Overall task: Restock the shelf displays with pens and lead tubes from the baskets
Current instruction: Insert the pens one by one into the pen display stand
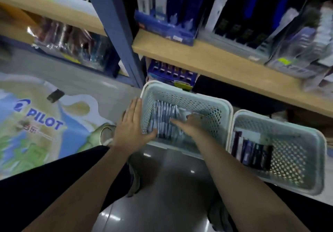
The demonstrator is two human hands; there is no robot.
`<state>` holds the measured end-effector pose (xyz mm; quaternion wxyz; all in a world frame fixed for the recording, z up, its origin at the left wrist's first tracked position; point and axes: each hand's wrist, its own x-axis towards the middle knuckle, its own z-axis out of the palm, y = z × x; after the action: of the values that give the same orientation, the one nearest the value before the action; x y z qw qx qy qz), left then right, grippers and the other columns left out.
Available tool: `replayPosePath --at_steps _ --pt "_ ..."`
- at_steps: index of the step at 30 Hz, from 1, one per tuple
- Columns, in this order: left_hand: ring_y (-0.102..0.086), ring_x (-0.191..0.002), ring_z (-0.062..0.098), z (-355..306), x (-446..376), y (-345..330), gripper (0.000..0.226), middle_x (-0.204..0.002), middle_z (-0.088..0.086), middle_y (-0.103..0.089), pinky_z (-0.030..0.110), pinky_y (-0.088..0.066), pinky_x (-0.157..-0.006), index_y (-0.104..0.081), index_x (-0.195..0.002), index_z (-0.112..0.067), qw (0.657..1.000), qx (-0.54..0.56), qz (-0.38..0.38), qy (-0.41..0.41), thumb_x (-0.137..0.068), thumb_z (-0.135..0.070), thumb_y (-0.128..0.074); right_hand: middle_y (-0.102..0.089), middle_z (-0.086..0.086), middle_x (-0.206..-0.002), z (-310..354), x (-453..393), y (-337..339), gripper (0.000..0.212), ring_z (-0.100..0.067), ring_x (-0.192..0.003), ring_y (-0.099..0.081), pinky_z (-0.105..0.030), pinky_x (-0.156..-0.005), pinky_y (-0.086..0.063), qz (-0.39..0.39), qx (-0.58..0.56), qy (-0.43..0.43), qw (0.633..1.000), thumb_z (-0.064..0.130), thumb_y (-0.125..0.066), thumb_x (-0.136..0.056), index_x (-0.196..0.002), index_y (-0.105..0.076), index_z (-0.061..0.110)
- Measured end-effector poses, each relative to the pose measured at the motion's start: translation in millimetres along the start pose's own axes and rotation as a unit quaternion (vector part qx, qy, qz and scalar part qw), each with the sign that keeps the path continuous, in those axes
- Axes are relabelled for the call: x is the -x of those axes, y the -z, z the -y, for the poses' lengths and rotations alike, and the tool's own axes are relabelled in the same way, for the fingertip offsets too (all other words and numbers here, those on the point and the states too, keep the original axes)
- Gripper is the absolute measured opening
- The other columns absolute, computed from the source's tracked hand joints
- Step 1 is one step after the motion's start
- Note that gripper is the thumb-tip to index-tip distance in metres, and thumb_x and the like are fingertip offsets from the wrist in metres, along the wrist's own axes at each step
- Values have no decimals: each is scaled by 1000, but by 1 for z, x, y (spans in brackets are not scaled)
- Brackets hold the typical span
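Two pale green perforated baskets stand on the floor below the shelves. The left basket (212, 109) holds a row of blue-and-white pen packs (163, 116). My left hand (133, 122) lies flat against that basket's outer left wall, fingers straight, thumb hooked over the near rim. My right hand (189, 123) reaches inside the basket and rests on the packs; its fingertips are blurred. The right basket (297, 152) contains several dark pen packs (252, 152) along its left side.
A wooden shelf (216, 60) above carries blue display boxes (167, 24) and grey pen racks (243, 33). A blue metal upright (117, 33) divides the shelving. Under the shelf sits a blue display tray (171, 73). A Pilot floor graphic (39, 118) lies left; my shoes are below.
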<state>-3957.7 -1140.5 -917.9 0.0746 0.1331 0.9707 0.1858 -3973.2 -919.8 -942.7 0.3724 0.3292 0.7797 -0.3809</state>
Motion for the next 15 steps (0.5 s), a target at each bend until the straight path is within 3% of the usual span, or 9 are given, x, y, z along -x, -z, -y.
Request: replayPosePath --at_steps 2,4,6,8,10,13,15 --pt "-38 -144 35 1 -1 0 106 -160 18 -32 52 -39 -110 -21 -157 -1 1000 5 -3 -1 -78 -66 -53 -46 -17 -151 5 -9 -12 104 -32 -131 -53 -38 -99 -45 20 -46 -6 999 70 -72 -76 -148 -39 4" --pt "-31 -148 29 1 -2 0 108 -163 13 -27 50 -33 -114 -16 -158 -5 1000 12 0 8 -80 -69 -54 -59 -18 -137 9 -21 -25 99 -32 -119 -62 -37 -91 -49 25 -65 -10 998 70 -77 -69 -136 -51 2" --pt "-28 -150 27 0 -2 0 108 -164 11 -26 49 -32 -116 -14 -159 -7 1000 15 1 16 -80 -69 -53 -68 -12 -117 16 -24 -30 74 -27 -101 -65 -34 -84 -52 14 -59 -20 998 63 -81 -70 -110 -60 5" --pt "-27 -150 26 0 -2 -1 107 -164 11 -26 49 -33 -117 -14 -159 -7 1000 18 3 21 -81 -69 -52 -66 -10 -104 20 -28 -34 50 -25 -89 -62 -33 -81 -52 3 -41 -28 999 52 -80 -78 -90 -52 12" --pt "-29 -149 26 -1 -2 -2 105 -163 12 -28 49 -34 -116 -16 -158 -5 1000 19 2 21 -82 -68 -52 -67 -12 -109 24 -30 -34 47 -28 -98 -65 -33 -82 -51 -1 -26 -26 999 47 -79 -82 -100 -54 11" --pt "-32 -148 27 0 -2 -5 103 -161 13 -32 51 -39 -112 -19 -158 -5 999 27 -8 20 -82 -65 -53 -62 -16 -132 24 -33 -38 72 -32 -118 -62 -35 -89 -50 14 -77 -40 996 44 -81 -80 -131 -52 1" --pt "-33 -147 28 1 -2 -6 104 -161 14 -32 52 -39 -112 -17 -158 -6 999 30 -10 21 -81 -65 -54 -57 -18 -140 20 -35 -41 85 -34 -123 -59 -38 -97 -51 30 -125 -51 990 44 -84 -76 -139 -49 0"
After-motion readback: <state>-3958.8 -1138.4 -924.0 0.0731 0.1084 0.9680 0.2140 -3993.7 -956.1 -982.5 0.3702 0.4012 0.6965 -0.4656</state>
